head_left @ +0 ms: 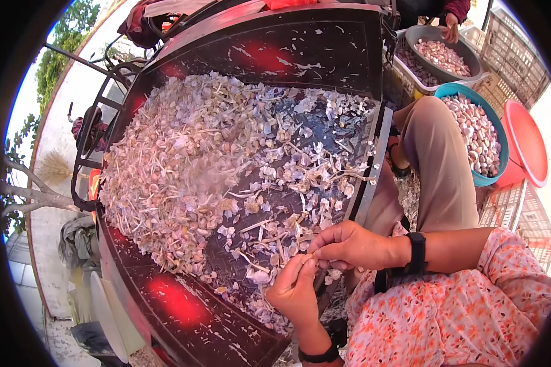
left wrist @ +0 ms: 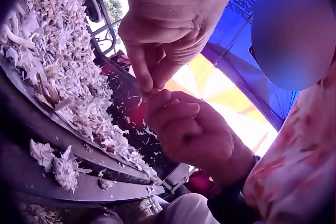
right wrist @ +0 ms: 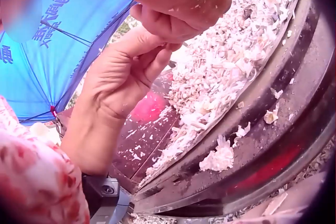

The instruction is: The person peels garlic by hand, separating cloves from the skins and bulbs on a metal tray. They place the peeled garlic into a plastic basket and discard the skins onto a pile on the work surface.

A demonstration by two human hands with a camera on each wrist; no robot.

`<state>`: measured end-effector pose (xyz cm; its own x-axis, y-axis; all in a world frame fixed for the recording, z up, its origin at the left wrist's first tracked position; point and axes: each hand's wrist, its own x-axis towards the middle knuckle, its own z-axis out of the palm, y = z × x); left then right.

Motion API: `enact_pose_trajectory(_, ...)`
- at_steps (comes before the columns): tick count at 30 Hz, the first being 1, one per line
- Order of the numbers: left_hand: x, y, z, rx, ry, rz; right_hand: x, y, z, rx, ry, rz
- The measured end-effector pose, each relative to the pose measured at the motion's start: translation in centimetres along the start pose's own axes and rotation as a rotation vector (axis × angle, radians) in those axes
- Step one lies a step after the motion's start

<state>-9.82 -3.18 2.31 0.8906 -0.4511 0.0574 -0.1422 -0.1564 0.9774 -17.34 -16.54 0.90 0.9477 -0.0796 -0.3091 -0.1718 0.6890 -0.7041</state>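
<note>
My left hand (head_left: 297, 293) and right hand (head_left: 361, 248) meet fingertip to fingertip over the near edge of a dark cart bed (head_left: 324, 43). Both pinch a small pale piece, probably garlic, mostly covered by the fingers. In the left wrist view the left hand (left wrist: 165, 29) comes down from the top and the right hand (left wrist: 194, 134) touches it from below. The right wrist view has the right hand (right wrist: 178, 6) above, with its fingers curled, and the left hand (right wrist: 118, 77) below it. Loose garlic skins and stalks (head_left: 177, 159) lie heaped in the bed beyond the hands.
At right stand a teal basin (head_left: 501, 137) of garlic cloves, a red basin (head_left: 526, 140), a grey basin (head_left: 413, 37) and plastic crates (head_left: 514, 55). Another person's hand (head_left: 451, 27) is by the grey basin. My knee (head_left: 438, 134) lies beside the cart's edge.
</note>
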Motion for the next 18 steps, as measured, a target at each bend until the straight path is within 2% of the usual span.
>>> enact_pose_trajectory(1, 0.1, 0.0, -0.2, -0.002, 0.0, -0.003, 0.0, 0.0, 0.0, -0.001, 0.002, 0.002)
enact_pose_trajectory(3, 0.3, 0.1, -0.8, -0.165, 0.03, -0.161, 0.1, 0.1, 0.0, 0.219, -0.049, 0.089)
enact_pose_trajectory(7, 1.3, -1.0, -2.7, -0.213, 0.013, -0.196, -0.1, -0.5, 0.3, 0.342, -0.118, 0.11)
enact_pose_trajectory(9, 3.3, -2.9, -4.1, 0.36, 0.041, 0.034, -0.6, -1.2, 0.7, 0.457, -0.125, 0.176)
enact_pose_trajectory(11, 6.2, -2.8, -5.7, 0.542, 0.099, 0.124, -1.0, -1.6, 0.8, 0.511, -0.162, 0.184)
enact_pose_trajectory(13, 10.1, -2.9, -7.1, 0.472, 0.17, -0.081, -1.2, -1.5, 0.6, 0.568, -0.199, 0.191)
enact_pose_trajectory(15, 15.2, -5.5, -9.7, 0.818, 0.178, -0.076, -1.4, -1.5, 0.3, 0.637, -0.3, 0.155)
enact_pose_trajectory(17, 19.1, -7.1, -10.3, 1.093, 0.201, 0.008, -1.7, -1.6, 0.2, 0.628, -0.27, 0.129)
enact_pose_trajectory(18, 21.0, -8.8, -11.1, 1.091, 0.192, 0.012, -1.9, -1.7, 0.2, 0.619, -0.24, 0.11)
